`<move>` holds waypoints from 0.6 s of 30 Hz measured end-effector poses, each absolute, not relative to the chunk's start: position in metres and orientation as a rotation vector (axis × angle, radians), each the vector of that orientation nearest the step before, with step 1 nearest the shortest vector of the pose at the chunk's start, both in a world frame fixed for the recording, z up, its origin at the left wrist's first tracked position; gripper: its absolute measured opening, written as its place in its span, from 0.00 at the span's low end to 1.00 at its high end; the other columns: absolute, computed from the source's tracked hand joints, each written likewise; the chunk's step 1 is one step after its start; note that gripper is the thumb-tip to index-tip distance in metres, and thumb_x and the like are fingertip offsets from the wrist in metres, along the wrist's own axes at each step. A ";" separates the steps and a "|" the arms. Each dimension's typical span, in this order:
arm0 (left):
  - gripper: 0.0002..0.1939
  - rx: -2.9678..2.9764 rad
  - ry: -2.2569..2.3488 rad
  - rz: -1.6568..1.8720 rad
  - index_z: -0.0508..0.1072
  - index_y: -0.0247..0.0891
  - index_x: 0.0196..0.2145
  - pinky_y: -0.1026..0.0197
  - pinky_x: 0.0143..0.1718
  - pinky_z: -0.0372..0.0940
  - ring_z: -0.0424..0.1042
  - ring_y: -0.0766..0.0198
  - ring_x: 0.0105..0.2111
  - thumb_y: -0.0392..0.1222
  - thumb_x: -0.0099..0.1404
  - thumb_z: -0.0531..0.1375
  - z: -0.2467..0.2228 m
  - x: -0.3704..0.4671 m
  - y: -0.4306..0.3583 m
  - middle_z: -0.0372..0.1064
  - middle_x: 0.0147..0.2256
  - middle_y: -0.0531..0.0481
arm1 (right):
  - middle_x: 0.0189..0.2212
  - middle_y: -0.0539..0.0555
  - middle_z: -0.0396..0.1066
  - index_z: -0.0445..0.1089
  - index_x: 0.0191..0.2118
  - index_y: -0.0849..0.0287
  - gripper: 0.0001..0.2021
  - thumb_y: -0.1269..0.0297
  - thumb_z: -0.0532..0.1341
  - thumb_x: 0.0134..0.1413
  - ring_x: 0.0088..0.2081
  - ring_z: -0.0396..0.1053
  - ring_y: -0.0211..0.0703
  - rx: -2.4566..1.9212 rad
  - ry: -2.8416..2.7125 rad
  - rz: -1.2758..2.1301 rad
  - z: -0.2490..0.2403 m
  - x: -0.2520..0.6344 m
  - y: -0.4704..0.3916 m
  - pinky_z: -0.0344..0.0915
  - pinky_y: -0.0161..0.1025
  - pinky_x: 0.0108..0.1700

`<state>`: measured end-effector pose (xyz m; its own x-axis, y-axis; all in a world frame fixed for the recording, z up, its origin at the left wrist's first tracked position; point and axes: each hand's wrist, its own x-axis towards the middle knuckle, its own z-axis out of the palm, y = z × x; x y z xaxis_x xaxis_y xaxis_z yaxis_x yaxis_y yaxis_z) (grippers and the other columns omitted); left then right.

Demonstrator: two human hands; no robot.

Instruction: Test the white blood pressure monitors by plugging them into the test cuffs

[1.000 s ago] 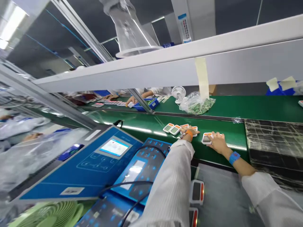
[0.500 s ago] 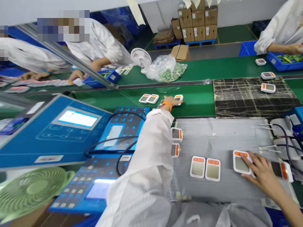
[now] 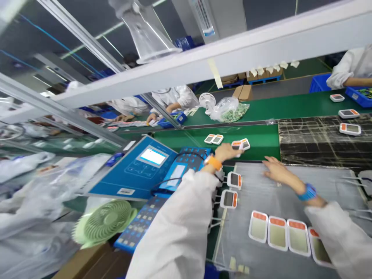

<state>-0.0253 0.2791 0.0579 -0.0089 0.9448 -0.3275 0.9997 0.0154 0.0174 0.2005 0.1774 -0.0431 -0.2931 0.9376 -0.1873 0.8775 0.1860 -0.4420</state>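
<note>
On the green belt (image 3: 261,141), past the far left corner of the surface (image 3: 261,193): a left pair of devices (image 3: 217,139), side by side. Next, the left hand (image 3: 225,152), fingers partly curled at a right pair of devices (image 3: 245,143); cannot tell whether gripping one. Better to pinch by the rims, off the screens, parting the two before lifting. Along the surface's left edge, two more devices (image 3: 229,199). By the far edge, the right hand (image 3: 276,171), fingers spread, apparently holding nothing. Toward the near edge, a row of four devices (image 3: 277,233), partly hidden at its right end by the right sleeve (image 3: 345,238); best not brushed.
</note>
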 end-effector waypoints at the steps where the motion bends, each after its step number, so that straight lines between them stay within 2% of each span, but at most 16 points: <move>1: 0.43 2.087 2.054 -0.340 0.71 0.28 0.55 0.55 0.49 0.68 0.72 0.40 0.54 0.72 0.60 0.59 0.058 -0.022 0.263 0.70 0.54 0.29 | 0.71 0.68 0.47 0.58 0.68 0.66 0.31 0.67 0.62 0.61 0.70 0.47 0.61 -1.786 -2.313 0.735 -0.041 0.188 0.212 0.50 0.55 0.68; 5: 0.45 2.222 1.881 -0.438 0.60 0.33 0.65 0.48 0.47 0.70 0.75 0.39 0.49 0.66 0.60 0.61 0.033 0.002 0.197 0.70 0.52 0.28 | 0.72 0.69 0.42 0.48 0.72 0.62 0.40 0.65 0.66 0.59 0.71 0.44 0.57 -1.732 -2.323 0.695 -0.036 0.139 0.316 0.48 0.55 0.68; 6: 0.46 2.216 1.800 -0.466 0.57 0.37 0.68 0.47 0.47 0.70 0.75 0.39 0.50 0.66 0.60 0.60 0.022 0.008 0.185 0.70 0.52 0.28 | 0.72 0.68 0.45 0.49 0.72 0.61 0.41 0.64 0.68 0.56 0.71 0.45 0.57 -1.718 -2.338 0.694 -0.034 0.130 0.330 0.48 0.54 0.67; 8: 0.43 2.183 1.660 -0.529 0.59 0.44 0.67 0.42 0.48 0.69 0.74 0.37 0.51 0.67 0.60 0.59 -0.001 0.018 0.165 0.70 0.53 0.29 | 0.68 0.67 0.54 0.56 0.69 0.60 0.42 0.63 0.72 0.51 0.68 0.52 0.56 -1.709 -2.365 0.693 -0.031 0.122 0.345 0.51 0.52 0.65; 10: 0.42 2.156 1.577 -0.578 0.64 0.44 0.63 0.38 0.48 0.69 0.74 0.35 0.51 0.71 0.59 0.57 -0.023 0.022 0.150 0.71 0.52 0.27 | 0.63 0.66 0.62 0.63 0.64 0.62 0.38 0.64 0.73 0.47 0.64 0.58 0.57 -1.746 -2.361 0.673 -0.029 0.128 0.341 0.55 0.49 0.62; 13: 0.47 2.160 1.386 -0.644 0.65 0.39 0.62 0.35 0.45 0.70 0.75 0.32 0.48 0.76 0.57 0.53 -0.039 0.021 0.138 0.73 0.47 0.24 | 0.56 0.70 0.65 0.69 0.57 0.66 0.33 0.63 0.72 0.44 0.59 0.62 0.64 -1.871 -2.310 0.628 -0.038 0.167 0.293 0.62 0.51 0.56; 15: 0.46 2.163 1.278 -0.634 0.72 0.38 0.56 0.36 0.41 0.72 0.78 0.33 0.41 0.77 0.56 0.52 -0.031 0.016 0.151 0.76 0.39 0.28 | 0.52 0.70 0.67 0.73 0.53 0.66 0.29 0.65 0.71 0.40 0.56 0.64 0.66 -1.904 -2.339 0.556 -0.059 0.203 0.234 0.65 0.52 0.53; 17: 0.40 2.152 1.476 -0.450 0.80 0.36 0.40 0.41 0.35 0.75 0.79 0.37 0.34 0.75 0.62 0.46 -0.012 0.008 0.190 0.74 0.27 0.34 | 0.52 0.69 0.68 0.75 0.50 0.62 0.29 0.68 0.70 0.34 0.55 0.65 0.69 -1.920 -2.362 0.446 -0.088 0.233 0.163 0.68 0.55 0.50; 18: 0.39 2.135 1.660 -0.311 0.80 0.36 0.33 0.43 0.32 0.75 0.78 0.38 0.33 0.70 0.67 0.41 -0.001 0.002 0.218 0.72 0.23 0.35 | 0.52 0.67 0.69 0.76 0.50 0.58 0.29 0.69 0.69 0.33 0.54 0.67 0.69 -1.887 -2.369 0.419 -0.105 0.242 0.128 0.69 0.56 0.48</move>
